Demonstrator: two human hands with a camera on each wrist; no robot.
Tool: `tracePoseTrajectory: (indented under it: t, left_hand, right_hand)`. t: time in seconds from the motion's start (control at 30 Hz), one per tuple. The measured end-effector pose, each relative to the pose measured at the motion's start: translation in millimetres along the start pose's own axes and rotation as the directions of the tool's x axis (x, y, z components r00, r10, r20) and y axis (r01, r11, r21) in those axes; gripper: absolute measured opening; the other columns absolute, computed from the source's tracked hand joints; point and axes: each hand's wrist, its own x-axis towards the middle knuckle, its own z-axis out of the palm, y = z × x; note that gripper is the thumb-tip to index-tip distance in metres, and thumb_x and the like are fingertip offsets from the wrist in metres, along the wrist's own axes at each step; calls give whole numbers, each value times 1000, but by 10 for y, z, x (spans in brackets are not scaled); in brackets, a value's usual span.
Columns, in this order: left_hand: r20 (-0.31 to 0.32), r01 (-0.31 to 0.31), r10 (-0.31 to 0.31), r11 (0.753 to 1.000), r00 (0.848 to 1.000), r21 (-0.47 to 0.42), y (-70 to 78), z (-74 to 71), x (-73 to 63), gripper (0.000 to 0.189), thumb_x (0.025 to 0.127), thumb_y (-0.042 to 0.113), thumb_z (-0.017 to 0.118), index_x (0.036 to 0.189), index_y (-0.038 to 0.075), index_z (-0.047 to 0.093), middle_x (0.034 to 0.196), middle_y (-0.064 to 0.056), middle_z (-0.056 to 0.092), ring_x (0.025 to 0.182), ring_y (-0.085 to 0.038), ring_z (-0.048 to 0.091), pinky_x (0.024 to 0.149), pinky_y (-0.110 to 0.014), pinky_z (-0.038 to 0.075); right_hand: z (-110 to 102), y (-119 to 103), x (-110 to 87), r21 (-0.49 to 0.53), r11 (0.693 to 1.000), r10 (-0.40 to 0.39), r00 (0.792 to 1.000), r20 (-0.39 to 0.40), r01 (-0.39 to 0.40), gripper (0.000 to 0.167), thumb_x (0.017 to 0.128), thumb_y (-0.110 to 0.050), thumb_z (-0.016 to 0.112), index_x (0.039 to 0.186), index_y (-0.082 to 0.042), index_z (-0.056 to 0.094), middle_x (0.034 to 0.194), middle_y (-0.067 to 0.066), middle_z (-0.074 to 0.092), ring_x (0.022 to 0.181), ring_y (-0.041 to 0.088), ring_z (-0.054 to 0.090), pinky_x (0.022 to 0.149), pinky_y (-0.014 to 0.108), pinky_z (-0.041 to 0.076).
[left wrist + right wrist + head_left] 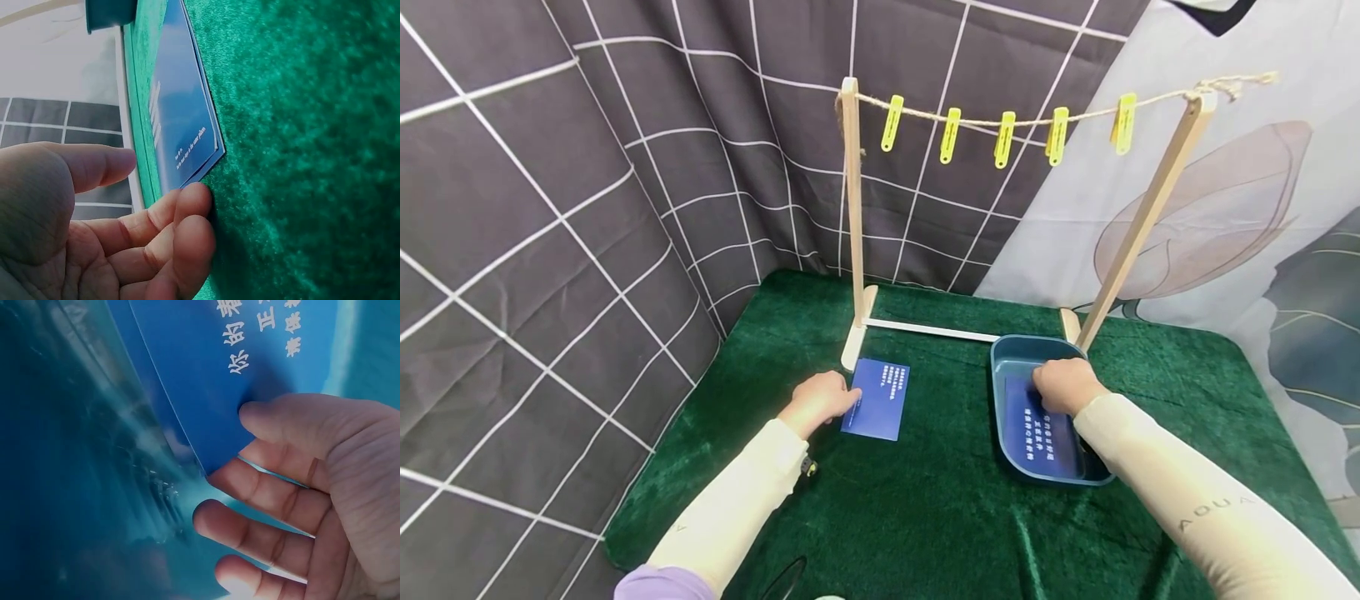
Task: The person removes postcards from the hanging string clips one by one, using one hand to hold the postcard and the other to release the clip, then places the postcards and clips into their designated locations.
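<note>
My left hand [822, 400] is at the left edge of a blue card [880, 408] with white print, which lies on the green cloth. In the left wrist view the fingertips [195, 203] are right at the card's corner, and the thumb stands apart. Two layered edges show along that blue card [181, 106]. My right hand [1066, 386] reaches into a blue basin [1000, 408]. Between thumb and forefinger it pinches the corner of a blue card [200, 381] with white characters; another blue edge shows beneath. The other fingers are spread below the corner.
Behind the hands stands a wooden frame [853, 208] with a rope [925, 114] strung across its top. Several yellow clothespins [950, 136] hang from the rope. A white bar [932, 331] joins the posts low down. A grey gridded curtain [737, 167] borders the green cloth [940, 517].
</note>
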Motion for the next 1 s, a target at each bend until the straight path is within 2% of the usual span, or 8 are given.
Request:
tracePoseTrajectory:
  t: [0.27, 0.47, 0.6, 0.7, 0.77, 0.87, 1.0]
  left_hand:
    - [-7, -1, 1, 1000, 1000, 23, 42, 24, 23, 43, 99, 48, 58, 91, 7, 67, 73, -6, 63, 61, -20, 62, 55, -31, 47]
    - [-32, 23, -22, 999, 999, 40, 74, 35, 48, 50, 97, 50, 60, 107, 2, 68, 78, -8, 62, 66, -22, 60, 59, -33, 47]
    - [-57, 34, -31, 998, 998, 54, 86, 56, 47, 56, 94, 53, 65, 114, 1, 67, 81, -8, 62, 69, -23, 60, 61, -34, 48]
    - [-72, 40, -34, 996, 997, 81, 104, 92, 36, 65, 91, 62, 64, 113, 2, 68, 82, -8, 64, 69, -23, 60, 63, -35, 49]
    - [-77, 41, -33, 993, 996, 108, 122, 129, 29, 73, 87, 70, 62, 114, 3, 69, 84, -8, 67, 69, -23, 61, 64, -34, 49]
    - [-82, 44, -31, 987, 996, 156, 139, 192, 28, 81, 82, 77, 61, 115, 3, 69, 88, -7, 69, 70, -22, 61, 66, -35, 50]
    - [-100, 46, -29, 984, 995, 170, 152, 238, 42, 78, 81, 74, 67, 114, 3, 69, 91, -7, 70, 72, -23, 61, 68, -35, 50]
  right_hand:
    - [9, 1, -45, -20, 1000, -7, 1000, -28, 6, 19, 80, -12, 75, 70, -14, 59, 65, 3, 61, 57, 19, 57, 54, 43, 54]
    - [1, 15, -27, 7, 1000, 13, 1000, 1, -13, 20, 82, -15, 74, 71, -13, 58, 66, 4, 60, 58, 19, 57, 55, 44, 54]
    - [-34, 68, 1, 80, 996, 43, 998, 38, -46, 18, 87, -18, 71, 74, -13, 61, 71, 5, 62, 63, 21, 60, 59, 48, 55]
    - [-98, 127, 19, 157, 985, 62, 996, 65, -71, 14, 90, -22, 69, 82, -11, 68, 77, 6, 66, 67, 22, 62, 61, 50, 55]
    - [-156, 165, 23, 216, 973, 68, 994, 83, -85, 16, 92, -26, 67, 85, -12, 69, 77, 4, 66, 68, 21, 61, 60, 46, 53]
    - [-237, 217, 16, 322, 942, 69, 993, 96, -97, 26, 95, -32, 64, 77, -14, 64, 67, 0, 57, 60, 17, 51, 54, 37, 43]
    - [-295, 278, -16, 412, 904, 91, 993, 70, -112, 40, 98, -36, 61, 65, -18, 49, 57, -4, 42, 51, 14, 41, 50, 30, 32]
